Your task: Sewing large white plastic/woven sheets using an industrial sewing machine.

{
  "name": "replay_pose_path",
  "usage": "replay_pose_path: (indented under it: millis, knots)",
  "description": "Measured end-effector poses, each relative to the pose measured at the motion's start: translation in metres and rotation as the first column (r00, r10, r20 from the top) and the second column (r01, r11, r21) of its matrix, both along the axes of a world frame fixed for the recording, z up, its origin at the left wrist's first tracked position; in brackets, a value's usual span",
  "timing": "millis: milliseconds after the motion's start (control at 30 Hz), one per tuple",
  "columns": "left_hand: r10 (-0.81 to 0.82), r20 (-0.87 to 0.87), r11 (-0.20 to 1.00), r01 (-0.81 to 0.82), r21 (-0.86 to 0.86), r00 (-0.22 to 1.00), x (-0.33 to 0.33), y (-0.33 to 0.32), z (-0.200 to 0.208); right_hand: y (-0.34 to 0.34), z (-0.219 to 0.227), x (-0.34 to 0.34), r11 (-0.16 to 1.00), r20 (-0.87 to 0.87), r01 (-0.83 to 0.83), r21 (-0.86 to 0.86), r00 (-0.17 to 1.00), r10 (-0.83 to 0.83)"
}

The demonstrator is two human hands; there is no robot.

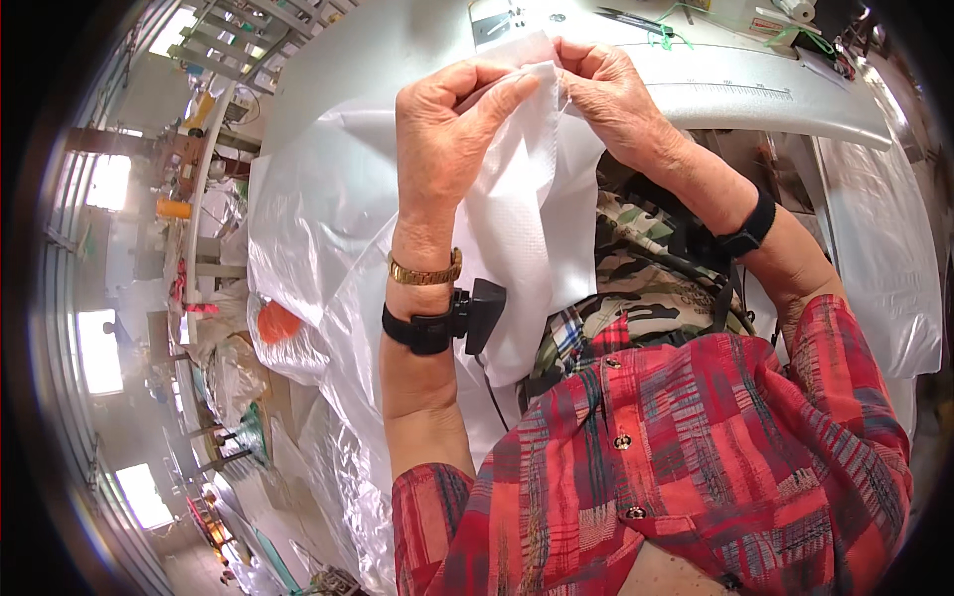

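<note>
L hand [442, 129] pinches white cloth [522, 149] btwn thumb & fingers; R hand [611, 107] grips same cloth's top edge, its fingertips just beside L ones. Cloth hangs btwn & below both hands, down twd the lap. Below L hand, on that wrist: gold watch [425, 269], then blk strap [429, 334] w/ boxy device [485, 316]. Blk band [752, 226] on R forearm. L of L hand: clear plastic [318, 199]. R of R hand: ruler marks [730, 89] along table [368, 70]; beyond, up-right, green thread [668, 40].
</note>
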State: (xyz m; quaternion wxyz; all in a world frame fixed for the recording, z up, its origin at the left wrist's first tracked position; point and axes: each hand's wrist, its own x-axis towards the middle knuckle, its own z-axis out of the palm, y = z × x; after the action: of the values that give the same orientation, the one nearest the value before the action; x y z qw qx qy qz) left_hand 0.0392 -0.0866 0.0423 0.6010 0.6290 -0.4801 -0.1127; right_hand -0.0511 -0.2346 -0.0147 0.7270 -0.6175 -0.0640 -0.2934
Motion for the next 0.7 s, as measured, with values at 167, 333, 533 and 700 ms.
replay_pose_path:
  millis: [167,333,533,700]
  knots:
    - [0.060,0.005,0.997,-0.059,-0.051,0.998,-0.003,0.000,-0.006,0.005,-0.001,-0.006,0.997,0.025,0.067,-0.023,0.997,-0.067]
    - [0.076,-0.011,0.995,-0.076,-0.068,0.997,-0.005,0.001,-0.008,0.009,0.002,-0.015,0.986,-0.056,0.117,-0.120,0.991,-0.124]
    - [0.082,0.022,0.991,-0.079,-0.105,0.996,0.002,0.002,-0.010,0.017,-0.002,-0.015,0.970,-0.014,0.169,-0.174,0.985,-0.174]
    - [0.036,-0.062,0.994,-0.042,-0.098,0.997,0.006,0.002,-0.013,0.017,0.001,-0.020,0.956,-0.005,0.172,-0.236,0.984,-0.178]
